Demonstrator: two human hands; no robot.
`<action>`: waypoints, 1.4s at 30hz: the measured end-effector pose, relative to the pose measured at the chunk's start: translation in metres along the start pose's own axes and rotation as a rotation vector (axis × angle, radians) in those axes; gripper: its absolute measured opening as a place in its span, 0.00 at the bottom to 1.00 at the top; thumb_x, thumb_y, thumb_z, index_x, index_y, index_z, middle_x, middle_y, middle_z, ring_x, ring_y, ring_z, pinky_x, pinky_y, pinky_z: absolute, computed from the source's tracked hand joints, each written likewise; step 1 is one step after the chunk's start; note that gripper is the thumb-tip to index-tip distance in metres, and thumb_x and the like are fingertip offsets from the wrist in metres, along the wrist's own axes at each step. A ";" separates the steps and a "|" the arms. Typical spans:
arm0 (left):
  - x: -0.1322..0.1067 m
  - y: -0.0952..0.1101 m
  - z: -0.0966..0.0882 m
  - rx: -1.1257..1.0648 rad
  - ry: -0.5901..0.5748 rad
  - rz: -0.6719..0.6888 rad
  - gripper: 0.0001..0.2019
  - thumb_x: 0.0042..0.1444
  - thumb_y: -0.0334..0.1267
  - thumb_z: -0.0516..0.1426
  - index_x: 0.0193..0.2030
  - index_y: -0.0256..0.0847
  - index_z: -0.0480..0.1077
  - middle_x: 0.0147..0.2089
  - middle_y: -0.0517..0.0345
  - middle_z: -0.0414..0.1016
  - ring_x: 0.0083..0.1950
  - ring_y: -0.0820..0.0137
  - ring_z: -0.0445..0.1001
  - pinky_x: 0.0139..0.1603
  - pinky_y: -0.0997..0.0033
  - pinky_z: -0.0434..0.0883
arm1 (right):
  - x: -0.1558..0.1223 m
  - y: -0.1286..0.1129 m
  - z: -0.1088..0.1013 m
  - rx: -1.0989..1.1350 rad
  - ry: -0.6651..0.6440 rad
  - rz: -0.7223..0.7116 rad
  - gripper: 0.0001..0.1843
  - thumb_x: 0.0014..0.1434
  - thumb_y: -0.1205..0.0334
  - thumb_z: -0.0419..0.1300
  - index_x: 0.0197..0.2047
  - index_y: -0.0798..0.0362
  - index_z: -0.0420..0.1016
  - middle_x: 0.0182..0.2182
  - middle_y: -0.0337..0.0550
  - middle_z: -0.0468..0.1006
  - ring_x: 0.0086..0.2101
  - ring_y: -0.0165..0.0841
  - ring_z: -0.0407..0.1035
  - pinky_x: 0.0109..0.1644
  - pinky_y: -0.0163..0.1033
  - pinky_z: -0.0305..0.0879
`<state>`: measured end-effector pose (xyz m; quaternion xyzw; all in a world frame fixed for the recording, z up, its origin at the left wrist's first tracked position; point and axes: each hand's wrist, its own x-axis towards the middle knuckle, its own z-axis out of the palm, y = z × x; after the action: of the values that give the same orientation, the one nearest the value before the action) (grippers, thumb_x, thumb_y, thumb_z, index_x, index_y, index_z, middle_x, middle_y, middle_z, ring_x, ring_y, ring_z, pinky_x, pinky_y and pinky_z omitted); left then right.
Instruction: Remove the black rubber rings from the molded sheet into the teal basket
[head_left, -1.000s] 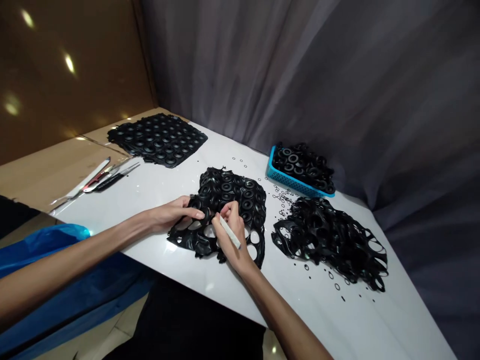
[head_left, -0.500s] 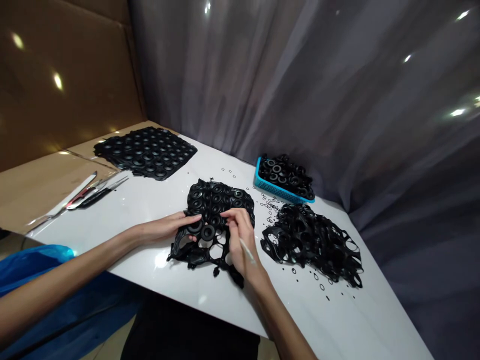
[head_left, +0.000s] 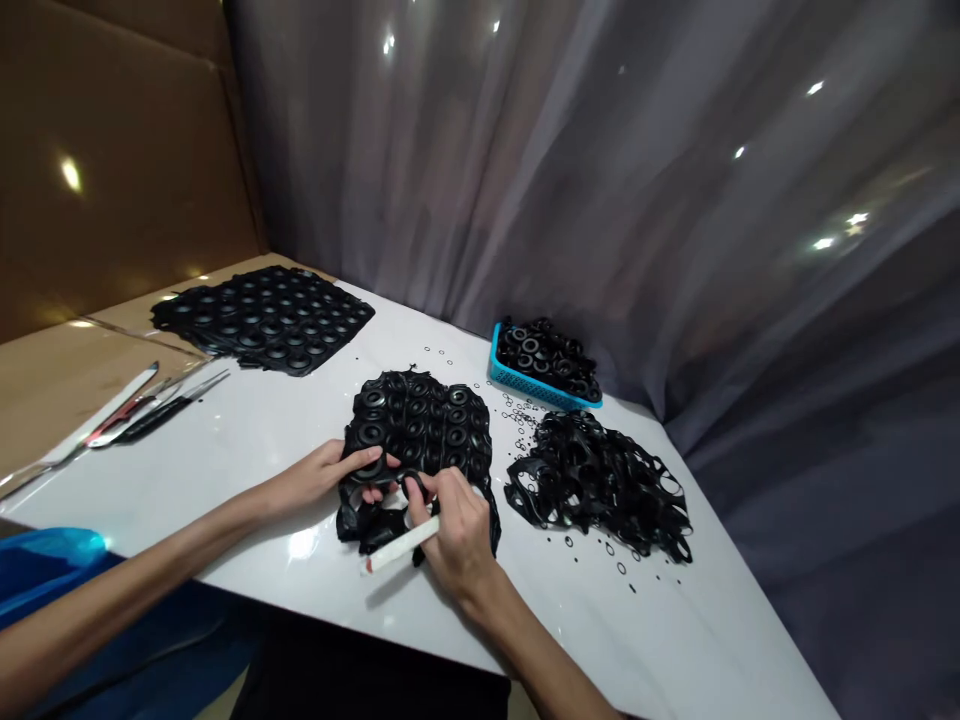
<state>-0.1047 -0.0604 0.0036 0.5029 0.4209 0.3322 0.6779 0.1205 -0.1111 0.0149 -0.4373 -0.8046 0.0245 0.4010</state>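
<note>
A black rubber sheet (head_left: 420, 420) moulded with rows of rings lies on the white table in front of me. My left hand (head_left: 322, 475) pinches its left edge, thumb on top and fingers underneath. Over the sheet's near part, my right hand (head_left: 454, 530) is closed around a slim white stick-like tool (head_left: 405, 545), whose reddish end points down to the left. Its thumb and fingertips also pinch a black rubber ring (head_left: 412, 484) at the sheet's torn near side. Whether that ring is still joined to the sheet is hidden by the fingers.
A blue basket (head_left: 544, 388) of black rings stands at the back. Right of the sheet lies a heap of holed rubber scrap (head_left: 600, 485), with small thin rings scattered around. Another ringed sheet (head_left: 270, 315) is at the far left, near several hand tools (head_left: 161, 415).
My right hand has moved down and turned, swinging the white tool's free end to the left. Now it pinches a ring at the sheet's near side. The camera view has shifted slightly.
</note>
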 end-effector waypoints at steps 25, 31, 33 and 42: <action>-0.013 -0.011 -0.003 0.029 0.150 0.047 0.24 0.57 0.60 0.69 0.50 0.43 0.81 0.46 0.47 0.84 0.48 0.53 0.82 0.54 0.58 0.78 | 0.212 0.276 -0.117 -0.575 0.016 0.599 0.15 0.70 0.59 0.54 0.51 0.50 0.82 0.46 0.57 0.82 0.48 0.48 0.68 0.49 0.47 0.62; -0.020 -0.007 0.003 -0.061 0.142 0.055 0.20 0.56 0.55 0.70 0.41 0.39 0.81 0.42 0.47 0.84 0.44 0.57 0.82 0.49 0.62 0.77 | 0.205 0.281 -0.116 -0.568 -0.024 0.609 0.20 0.72 0.60 0.49 0.56 0.49 0.81 0.47 0.57 0.81 0.48 0.48 0.68 0.50 0.49 0.62; -0.023 -0.005 0.005 -0.021 0.157 0.046 0.20 0.55 0.55 0.71 0.41 0.39 0.82 0.44 0.46 0.84 0.46 0.56 0.81 0.50 0.61 0.76 | 0.204 0.281 -0.115 -0.570 -0.020 0.589 0.20 0.73 0.59 0.48 0.56 0.50 0.80 0.49 0.58 0.80 0.49 0.49 0.68 0.51 0.50 0.62; -0.025 -0.003 0.030 0.049 0.338 0.049 0.20 0.49 0.56 0.71 0.32 0.39 0.78 0.31 0.53 0.79 0.37 0.59 0.78 0.41 0.64 0.75 | 0.140 0.169 -0.085 -0.362 0.388 0.352 0.33 0.78 0.51 0.31 0.47 0.52 0.77 0.46 0.55 0.78 0.52 0.47 0.68 0.60 0.58 0.62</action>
<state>-0.0881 -0.0955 0.0111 0.4665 0.5246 0.4181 0.5765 0.2516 0.0677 0.0941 -0.6306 -0.6164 -0.1338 0.4522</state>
